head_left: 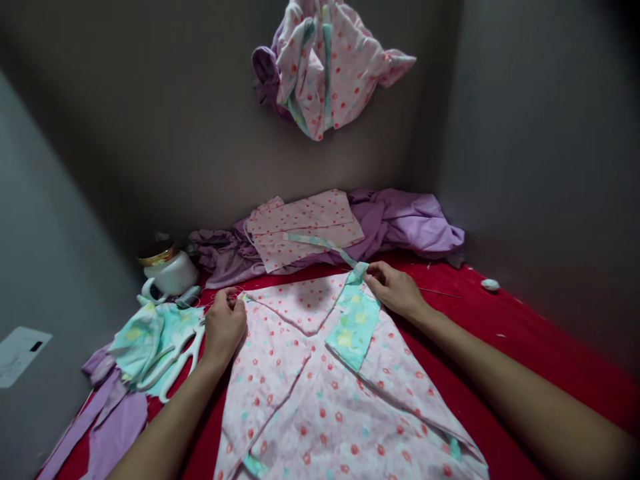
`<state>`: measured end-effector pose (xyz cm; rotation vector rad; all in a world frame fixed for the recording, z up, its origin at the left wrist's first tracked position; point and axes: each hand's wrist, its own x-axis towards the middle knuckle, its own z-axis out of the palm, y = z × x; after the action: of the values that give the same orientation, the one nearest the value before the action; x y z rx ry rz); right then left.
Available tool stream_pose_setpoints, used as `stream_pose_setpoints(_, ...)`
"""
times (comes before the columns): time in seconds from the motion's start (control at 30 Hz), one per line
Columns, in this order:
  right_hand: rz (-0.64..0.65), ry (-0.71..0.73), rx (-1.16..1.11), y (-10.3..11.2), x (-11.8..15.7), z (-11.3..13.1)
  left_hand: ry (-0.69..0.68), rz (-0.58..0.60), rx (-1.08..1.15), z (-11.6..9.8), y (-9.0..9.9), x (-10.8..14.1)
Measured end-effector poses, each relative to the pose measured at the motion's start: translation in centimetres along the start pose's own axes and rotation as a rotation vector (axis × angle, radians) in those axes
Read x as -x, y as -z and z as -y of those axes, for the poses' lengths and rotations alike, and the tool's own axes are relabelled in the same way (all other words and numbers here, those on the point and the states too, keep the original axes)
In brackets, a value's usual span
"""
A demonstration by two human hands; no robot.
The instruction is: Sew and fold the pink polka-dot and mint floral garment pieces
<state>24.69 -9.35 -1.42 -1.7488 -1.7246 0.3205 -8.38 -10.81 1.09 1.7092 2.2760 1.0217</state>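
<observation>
A pink flower-print garment (pixel 320 413) lies spread on the red cloth before me, with a V-shaped neckline. My left hand (pixel 226 325) pinches its upper left corner, where thin loose threads show. At the upper right corner, my right hand (pixel 393 288) is closed on the garment's edge beside a turquoise flower-print piece (pixel 356 323). This piece lies along the right side of the neckline. From its top a narrow turquoise strip (pixel 320 241) runs back over a folded pink cloth. White-handled scissors (pixel 175 360) rest left of my left forearm, on turquoise fabric scraps (pixel 137 337).
Purple cloth (pixel 410 220) lies bunched along the back wall beneath the folded pink cloth (pixel 300 223). A white mug (pixel 170 273) stands at the back left. A small doll-sized garment (pixel 345 73) hangs above. Purple strips (pixel 117 427) lie front left; a small white object (pixel 491 285) sits right.
</observation>
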Motion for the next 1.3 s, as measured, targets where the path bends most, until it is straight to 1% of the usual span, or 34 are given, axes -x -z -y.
stream_pose_setpoints(0.2,-0.005,-0.003,-0.016,-0.2,-0.1,-0.2,-0.011,0.004,0.003,0.3,-0.2,-0.1)
stream_pose_setpoints(0.47,-0.107,-0.041,-0.061,-0.5,-0.1,-0.3,-0.061,0.005,-0.027,0.7,-0.7,-0.3)
stream_pose_setpoints(0.53,-0.188,-0.037,-0.048,-0.4,0.0,-0.3,-0.068,-0.021,-0.030,0.7,-0.6,-0.3)
stream_pose_setpoints(0.6,-0.339,0.005,-0.014,0.1,0.1,0.2,-0.081,-0.063,-0.044,0.2,-0.2,-0.1)
stream_pose_setpoints(0.63,-0.416,0.048,-0.003,0.3,0.3,0.7,-0.094,-0.084,-0.053,-0.2,0.1,0.1)
stream_pose_setpoints(0.67,-0.465,0.103,-0.003,0.5,0.6,1.4,-0.113,-0.098,-0.058,-0.8,0.5,0.5)
stream_pose_setpoints(0.7,-0.476,0.161,-0.017,0.7,0.9,2.2,-0.153,-0.102,-0.060,-1.5,0.8,1.1)
stream_pose_setpoints(0.73,-0.450,0.217,-0.039,0.8,1.4,3.2,-0.216,-0.099,-0.063,-2.3,1.1,1.7)
stream_pose_setpoints(0.77,-0.385,0.266,-0.055,0.7,2.0,4.2,-0.302,-0.084,-0.078,-3.1,1.2,2.5)
stream_pose_setpoints(0.83,-0.162,0.361,-0.031,0.1,3.5,6.1,-0.518,-0.013,-0.162,-4.4,1.1,4.3)
stream_pose_setpoints(0.9,0.104,0.460,0.061,-0.9,5.2,7.5,-0.707,0.137,-0.300,-5.0,0.3,5.9)
stream_pose_setpoints(0.97,0.328,0.540,0.159,-1.9,6.6,8.1,-0.780,0.350,-0.408,-4.9,-0.7,7.0)
stream_pose_setpoints(1.0,0.402,0.559,0.193,-2.3,7.0,8.2,-0.780,0.439,-0.440,-4.7,-1.1,7.3)
stream_pose_setpoints(1.03,0.453,0.564,0.215,-2.6,7.3,8.1,-0.765,0.503,-0.461,-4.5,-1.4,7.4)
stream_pose_setpoints(1.07,0.485,0.562,0.230,-2.8,7.5,8.0,-0.747,0.539,-0.476,-4.3,-1.6,7.5)
stream_pose_setpoints(1.13,0.507,0.549,0.251,-2.7,7.5,7.7,-0.719,0.557,-0.496,-4.1,-1.7,7.4)
stream_pose_setpoints(1.3,0.514,0.546,0.276,-2.5,7.2,7.8,-0.702,0.577,-0.512,-4.6,-1.4,7.3)
